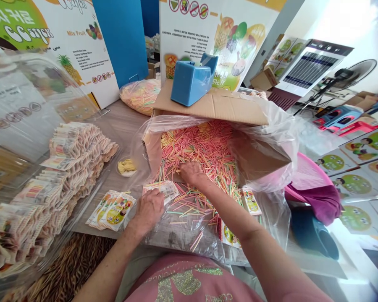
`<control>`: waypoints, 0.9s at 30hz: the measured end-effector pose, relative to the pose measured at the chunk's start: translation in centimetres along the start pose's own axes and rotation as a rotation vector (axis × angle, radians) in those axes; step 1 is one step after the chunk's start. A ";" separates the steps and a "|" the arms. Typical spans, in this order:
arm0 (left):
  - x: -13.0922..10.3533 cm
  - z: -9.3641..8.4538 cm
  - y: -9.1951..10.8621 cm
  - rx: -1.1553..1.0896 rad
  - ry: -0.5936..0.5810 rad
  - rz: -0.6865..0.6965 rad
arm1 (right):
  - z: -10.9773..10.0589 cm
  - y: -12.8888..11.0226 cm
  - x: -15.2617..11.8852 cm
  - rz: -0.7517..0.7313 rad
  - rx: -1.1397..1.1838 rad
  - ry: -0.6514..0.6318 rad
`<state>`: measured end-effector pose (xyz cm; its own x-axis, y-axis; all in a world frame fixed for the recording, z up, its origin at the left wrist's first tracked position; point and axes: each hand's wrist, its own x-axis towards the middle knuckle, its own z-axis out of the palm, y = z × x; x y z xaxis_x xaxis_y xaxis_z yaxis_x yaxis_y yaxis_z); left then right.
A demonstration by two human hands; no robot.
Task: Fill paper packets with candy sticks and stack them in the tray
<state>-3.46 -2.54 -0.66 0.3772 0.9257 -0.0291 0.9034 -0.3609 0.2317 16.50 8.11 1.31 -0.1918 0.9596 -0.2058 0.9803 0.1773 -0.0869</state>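
Observation:
My left hand (149, 209) rests on a small printed packet (168, 191) at the table's front, its fingers bent over the packet's left end. My right hand (191, 173) reaches to the front edge of an open cardboard box lined with clear plastic. Its fingers are closed among thin pink, yellow and green candy sticks (204, 144); whether they grip any is hidden. Loose sticks spill from the box onto the table in front. Left of my left hand lie several overlapping colourful packets (111, 209). Two more packets lie near my right forearm, one (251, 201) by the box's front right corner.
Stacked packets (66, 176) fill a clear plastic bin at the left. A blue tape dispenser (190, 82) sits on the box flap (214, 105). A bag of sticks (140, 94) lies behind. Yellow material (126, 167) lies left of the box; a pink basket (311, 172) is at the right.

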 end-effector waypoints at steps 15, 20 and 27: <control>-1.1 2.0 -0.2 0.024 0.155 0.033 | -0.6 1.2 1.2 0.063 1.795 0.188; -0.9 1.4 -0.1 -0.039 0.122 -0.008 | -0.1 0.5 1.7 0.010 1.840 0.243; 0.3 2.3 -1.6 -0.250 0.350 0.003 | 1.5 0.7 1.6 -0.212 1.348 0.322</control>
<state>-4.31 -1.99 -3.31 0.2493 0.9229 0.2936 0.8090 -0.3651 0.4607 16.77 9.41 -0.57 -0.1292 0.9813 0.1429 0.1011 0.1564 -0.9825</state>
